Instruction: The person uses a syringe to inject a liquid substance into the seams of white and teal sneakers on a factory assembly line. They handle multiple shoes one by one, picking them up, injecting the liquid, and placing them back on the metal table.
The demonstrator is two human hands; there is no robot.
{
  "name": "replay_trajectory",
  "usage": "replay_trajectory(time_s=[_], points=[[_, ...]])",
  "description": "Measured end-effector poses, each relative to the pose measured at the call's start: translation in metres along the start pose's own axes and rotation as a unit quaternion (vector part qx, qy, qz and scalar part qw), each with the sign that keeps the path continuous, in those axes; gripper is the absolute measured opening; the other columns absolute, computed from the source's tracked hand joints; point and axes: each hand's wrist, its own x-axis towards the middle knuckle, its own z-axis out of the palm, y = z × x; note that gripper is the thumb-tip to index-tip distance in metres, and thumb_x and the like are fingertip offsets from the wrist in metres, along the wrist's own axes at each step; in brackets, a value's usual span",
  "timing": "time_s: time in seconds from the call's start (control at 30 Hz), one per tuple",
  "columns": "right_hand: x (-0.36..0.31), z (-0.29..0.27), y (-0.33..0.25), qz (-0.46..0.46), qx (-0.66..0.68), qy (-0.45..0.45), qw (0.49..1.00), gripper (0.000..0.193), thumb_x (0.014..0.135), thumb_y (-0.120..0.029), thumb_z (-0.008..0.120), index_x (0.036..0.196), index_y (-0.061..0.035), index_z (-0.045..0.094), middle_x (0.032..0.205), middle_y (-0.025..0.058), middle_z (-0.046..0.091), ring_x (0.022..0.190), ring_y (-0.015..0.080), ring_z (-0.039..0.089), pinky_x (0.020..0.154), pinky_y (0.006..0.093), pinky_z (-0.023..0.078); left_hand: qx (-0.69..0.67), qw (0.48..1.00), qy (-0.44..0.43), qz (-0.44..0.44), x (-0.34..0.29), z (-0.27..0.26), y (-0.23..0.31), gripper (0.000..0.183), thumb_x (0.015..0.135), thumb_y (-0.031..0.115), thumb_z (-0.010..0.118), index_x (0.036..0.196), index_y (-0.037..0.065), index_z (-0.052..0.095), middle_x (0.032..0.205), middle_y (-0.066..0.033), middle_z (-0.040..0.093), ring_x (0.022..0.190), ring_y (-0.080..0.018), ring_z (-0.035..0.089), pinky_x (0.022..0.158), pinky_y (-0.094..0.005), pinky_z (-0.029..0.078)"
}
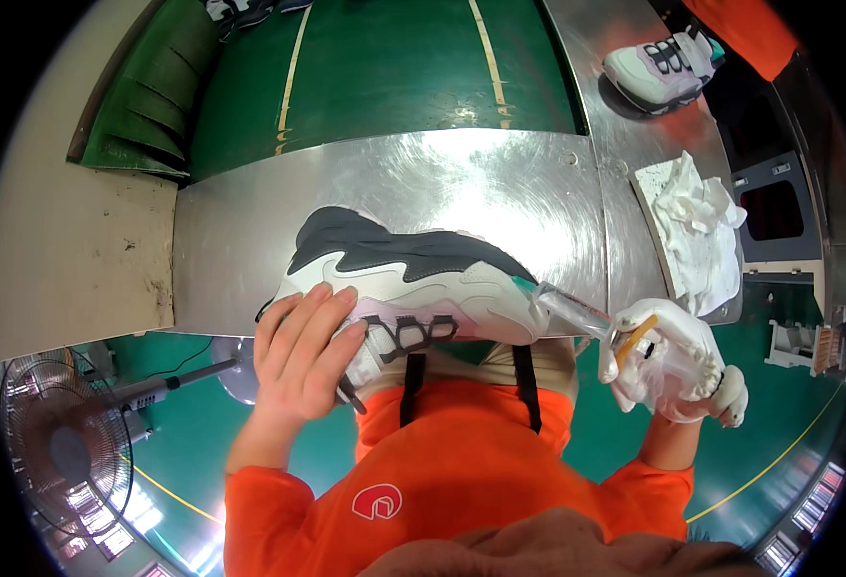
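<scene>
A white, grey and lilac sneaker [413, 281] lies on its side at the near edge of the metal worktop, its dark sole turned away from me. My bare left hand [305, 351] grips it by the ankle end, fingers laid across the upper near the dark laces. My right hand [673, 356], in a white glove, is closed round a clear, syringe-like plastic tube [574, 310]. The tube's front end meets the shoe's toe, where a small green patch shows. An orange-yellow stick [637, 338] and some crumpled clear plastic are also in the gloved fingers.
Beyond the metal worktop [240, 240] runs a green conveyor belt [394, 77]. Crumpled white cloth or paper [697, 231] rests on a board at the right, with another sneaker [661, 72] farther back. A fan [67, 447] stands at the lower left.
</scene>
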Motion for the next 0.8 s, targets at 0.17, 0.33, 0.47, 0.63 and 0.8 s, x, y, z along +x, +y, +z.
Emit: replay_trajectory(time_s=[0.17,0.33,0.47,0.63,0.8], points=[[-0.008,-0.004,0.012,-0.045,0.068,-0.004,0.997,0.045,0.093,-0.018,0.055,0.126,0.0120,0.050,0.098,0.0220,0.063,0.088,0.0243,0.062,0.075,0.0298,0.048,0.047,0.999,0.006,-0.005,-0.006,-0.001,0.017,0.021,0.089,0.010,0.061,0.110,0.008,0.060,0.112,-0.0138,0.069,0.101,-0.0295,0.065,0.082,-0.0387,0.051],[-0.022,-0.003,0.026,-0.021,0.039,0.074,0.996,0.065,0.084,-0.036,0.068,0.123,0.0121,0.050,0.096,0.0214,0.063,0.084,0.0215,0.063,0.073,0.0284,0.049,0.076,0.997,0.010,-0.019,-0.013,-0.002,0.034,0.024,0.089,0.016,0.063,0.111,0.007,0.059,0.112,-0.0158,0.068,0.098,-0.0301,0.065,0.078,-0.0377,0.052],[-0.029,0.004,0.040,-0.054,0.087,0.092,0.990,0.094,0.068,-0.057,0.078,0.124,0.0121,0.049,0.094,0.0224,0.063,0.068,0.0213,0.062,0.059,0.0272,0.049,0.085,0.996,0.019,-0.032,-0.012,0.000,0.042,0.032,0.088,0.027,0.069,0.111,0.006,0.059,0.111,-0.0155,0.068,0.097,-0.0298,0.065,0.078,-0.0377,0.051],[-0.033,0.028,0.050,-0.068,0.158,0.165,0.971,0.103,0.061,-0.062,0.077,0.125,0.0106,0.043,0.086,0.0288,0.059,0.045,0.0200,0.047,0.041,0.0281,0.039,0.108,0.993,0.025,-0.032,-0.014,0.003,0.045,0.037,0.087,0.032,0.070,0.111,0.006,0.059,0.110,-0.0153,0.068,0.096,-0.0302,0.066,0.080,-0.0384,0.050],[-0.046,0.036,0.060,-0.027,0.158,0.203,0.966,0.091,0.067,-0.045,0.072,0.132,0.0095,0.038,0.096,0.0278,0.057,0.055,0.0252,0.051,0.050,0.0350,0.046,0.105,0.994,0.011,-0.038,-0.013,0.002,0.049,0.056,0.069,0.022,0.087,0.111,0.005,0.055,0.112,-0.0159,0.066,0.097,-0.0324,0.065,0.080,-0.0403,0.050]])
